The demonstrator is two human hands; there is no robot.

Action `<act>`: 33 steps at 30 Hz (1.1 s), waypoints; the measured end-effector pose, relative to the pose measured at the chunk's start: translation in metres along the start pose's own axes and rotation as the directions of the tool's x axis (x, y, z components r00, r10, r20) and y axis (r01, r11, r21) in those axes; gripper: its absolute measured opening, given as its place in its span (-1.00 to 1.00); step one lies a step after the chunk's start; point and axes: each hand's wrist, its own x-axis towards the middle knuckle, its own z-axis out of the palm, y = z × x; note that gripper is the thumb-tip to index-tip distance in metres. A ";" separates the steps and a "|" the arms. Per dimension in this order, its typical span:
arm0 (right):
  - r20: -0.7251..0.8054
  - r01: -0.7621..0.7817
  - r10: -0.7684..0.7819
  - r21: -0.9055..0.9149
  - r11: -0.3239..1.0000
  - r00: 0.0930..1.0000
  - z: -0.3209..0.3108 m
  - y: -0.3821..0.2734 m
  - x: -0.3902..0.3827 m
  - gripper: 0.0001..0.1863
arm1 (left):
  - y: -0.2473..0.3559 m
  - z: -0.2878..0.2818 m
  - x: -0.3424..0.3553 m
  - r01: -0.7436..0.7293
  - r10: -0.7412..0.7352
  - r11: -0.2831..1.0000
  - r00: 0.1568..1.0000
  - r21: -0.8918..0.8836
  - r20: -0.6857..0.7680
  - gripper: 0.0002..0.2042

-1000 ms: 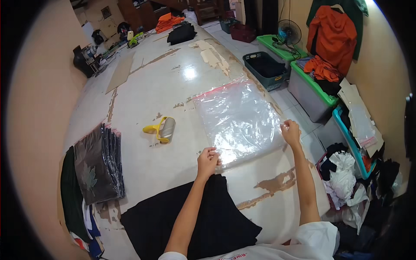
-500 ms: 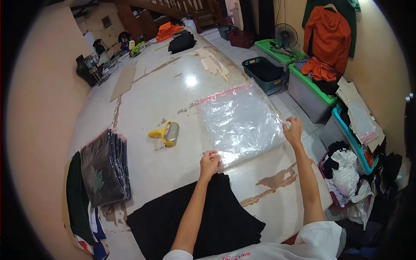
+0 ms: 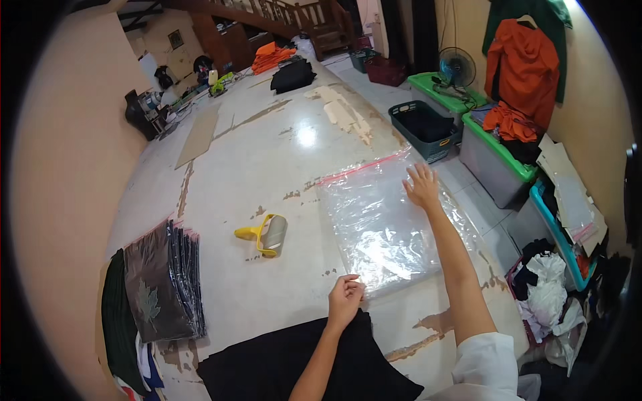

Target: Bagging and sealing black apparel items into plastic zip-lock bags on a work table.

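Note:
A clear plastic bag [image 3: 391, 230] with a red strip along its far edge lies flat on the worn white table [image 3: 247, 180]. At the bag's near left corner, the fingers of my left hand [image 3: 344, 301] are curled closed on the plastic. My right hand [image 3: 422, 187] rests with spread fingers on the bag's far right part. Directly in front of me is a folded black garment [image 3: 301, 357], partly under my left forearm. A lint roller [image 3: 271, 235] with a yellow handle lies left of the bag.
Packed dark garments in clear bags [image 3: 164, 281] are stacked at the left, beside dark green cloth [image 3: 119, 321]. Black [image 3: 293, 76] and orange clothes [image 3: 273, 59] sit at the table's far end. Along the right stand a basket [image 3: 422, 130], lidded bins [image 3: 498, 157] and a fan [image 3: 457, 65].
My right hand has gone from the bag's near right corner to its far right part, its fingers now spread. My left hand stays at the near left corner. The view has shifted slightly.

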 end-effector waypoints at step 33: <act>0.160 -0.363 0.330 0.534 0.763 0.930 -0.093 0.087 -0.124 -0.41 | -0.002 -0.025 -0.034 0.048 -0.035 0.901 0.999 0.431 -0.038 -0.31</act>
